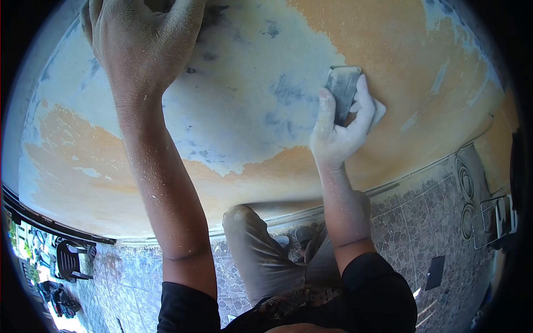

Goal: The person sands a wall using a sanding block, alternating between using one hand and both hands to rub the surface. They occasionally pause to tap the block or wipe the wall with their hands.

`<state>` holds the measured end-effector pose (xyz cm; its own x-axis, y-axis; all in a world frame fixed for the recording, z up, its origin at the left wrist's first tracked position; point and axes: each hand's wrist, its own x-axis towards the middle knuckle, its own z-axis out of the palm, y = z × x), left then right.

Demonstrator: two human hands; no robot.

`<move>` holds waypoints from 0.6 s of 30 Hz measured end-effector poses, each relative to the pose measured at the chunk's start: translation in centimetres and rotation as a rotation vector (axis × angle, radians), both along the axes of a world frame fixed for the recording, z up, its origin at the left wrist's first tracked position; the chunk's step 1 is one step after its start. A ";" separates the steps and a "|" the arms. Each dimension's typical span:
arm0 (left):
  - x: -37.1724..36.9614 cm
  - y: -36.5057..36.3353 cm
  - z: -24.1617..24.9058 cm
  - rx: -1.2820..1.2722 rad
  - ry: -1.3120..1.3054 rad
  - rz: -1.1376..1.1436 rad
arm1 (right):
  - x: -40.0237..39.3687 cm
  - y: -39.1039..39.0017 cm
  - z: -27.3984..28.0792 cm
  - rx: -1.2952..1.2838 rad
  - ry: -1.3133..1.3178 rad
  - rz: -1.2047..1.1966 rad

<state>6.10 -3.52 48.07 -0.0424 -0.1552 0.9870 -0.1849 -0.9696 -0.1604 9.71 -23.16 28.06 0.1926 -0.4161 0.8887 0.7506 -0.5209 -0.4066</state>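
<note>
My right hand (347,125), coated in white dust, grips a grey rectangular sanding block (343,91) against the wall. Its thumb lies along one side and its fingers curl around the other; a pale corner sticks out beyond the fingers. Up at the left, my left hand (141,41) is against the wall with thumb and fingers apart, its fingertips cut off by the top of the view. Dust specks cover the left forearm. The wall (239,122) has worn orange paint around a large whitish patch with dark smudges.
Below the wall lies a stone-patterned tiled floor (411,202), with my bent knee (244,222) close to the wall. A dark chair (69,260) stands at lower left. On the right are a metal rack (494,222) and a dark flat piece (435,273) on the floor.
</note>
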 end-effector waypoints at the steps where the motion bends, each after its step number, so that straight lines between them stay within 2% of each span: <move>1: 0.0 0.2 0.0 0.015 -0.001 -0.007 | -0.5 0.7 -1.5 -0.122 -0.007 -0.086; 2: 0.1 0.2 0.1 0.013 -0.010 -0.008 | -1.1 1.5 -4.8 -0.242 -0.019 -0.174; 4: 0.0 0.2 0.0 0.000 0.013 -0.015 | -1.6 3.0 -14.5 -0.367 -0.055 0.029; 5: -0.1 0.0 -0.1 0.001 0.008 -0.020 | -2.6 2.8 -18.8 -0.541 -0.010 0.009; 6: -0.1 -0.2 -0.2 -0.017 0.005 -0.016 | -3.6 2.2 -19.4 -0.538 -0.017 0.000; 8: 0.0 -0.3 0.1 -0.025 -0.006 -0.015 | -4.2 1.7 -19.5 -0.620 0.114 0.067; 10: 0.0 0.0 -0.1 -0.003 0.003 -0.022 | -3.2 1.1 -13.6 -0.372 0.066 -0.039; 11: 0.0 0.0 -0.1 -0.001 0.011 -0.022 | -2.1 1.0 -10.3 -0.166 0.032 -0.009; 12: 0.0 -0.1 -0.2 -0.011 0.003 -0.013 | -1.4 0.0 -7.2 -0.034 0.092 0.000; 13: 0.1 -0.2 -0.2 -0.023 -0.009 -0.004 | -0.6 -0.8 -4.1 0.049 0.047 -0.009; 15: 0.1 -0.2 -0.2 -0.030 -0.004 -0.005 | 0.1 -0.3 -2.1 0.269 0.045 0.108; 17: 0.1 -0.4 -0.3 -0.036 0.004 -0.005 | -0.3 1.2 -6.2 -0.008 0.014 -0.100; 18: 0.0 -0.7 -0.3 -0.046 0.004 0.007 | -1.0 1.9 -9.6 -0.162 -0.014 -0.079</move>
<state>6.11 -4.18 47.79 -0.0379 -0.1096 0.9933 -0.1790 -0.9771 -0.1147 8.74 -21.28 18.46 0.1519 -0.2807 0.9477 0.7098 -0.6363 -0.3022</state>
